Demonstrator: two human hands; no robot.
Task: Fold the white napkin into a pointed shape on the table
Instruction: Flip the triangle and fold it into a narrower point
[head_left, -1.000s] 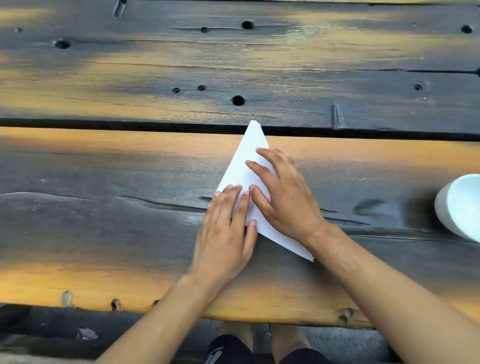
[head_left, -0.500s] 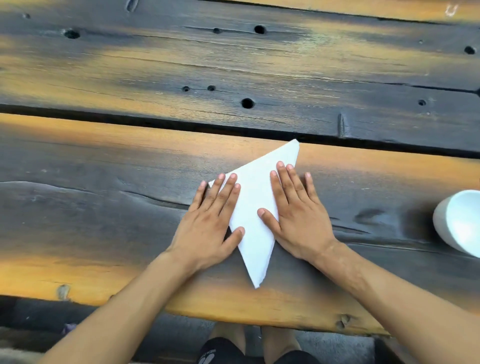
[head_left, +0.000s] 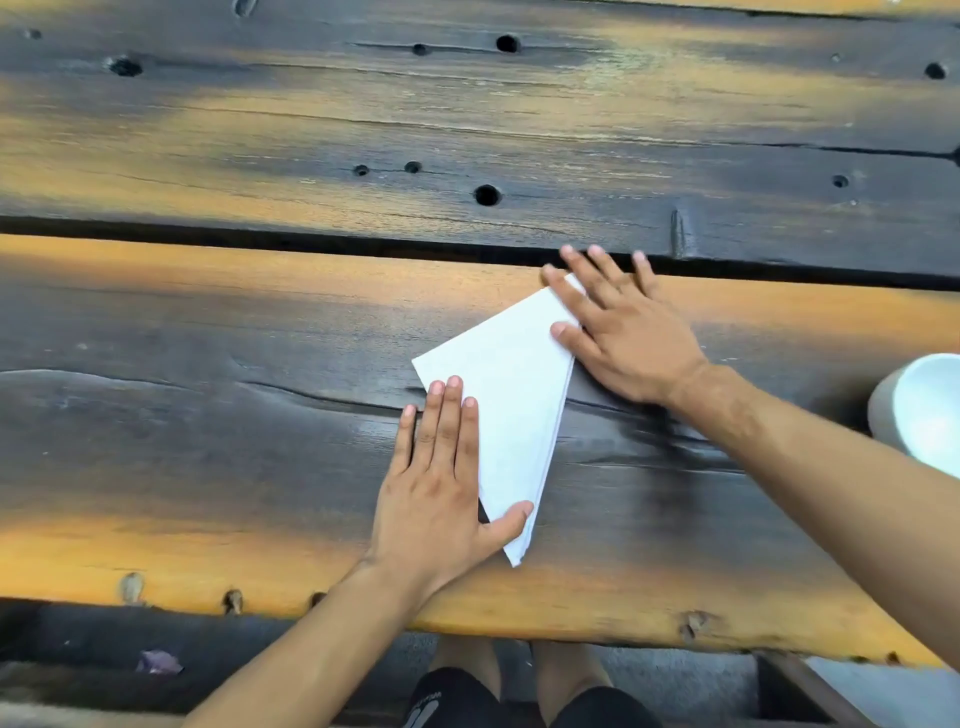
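Item: white paper napkin (head_left: 511, 395), folded to a long triangle, being pressed flat on the dark and orange weathered plank bench (head_left: 208, 415).

Step judged: creasing. The napkin lies at centre, point toward 6 o'clock. Left hand (head_left: 434, 486), fingers straight, is pressed on its 7 o'clock edge; right hand (head_left: 618, 332), flat and released, covers the 1 o'clock corner. Next fold is judged to need aligned edges. White round cup (head_left: 919, 410), at 3 o'clock: contents cannot be told.
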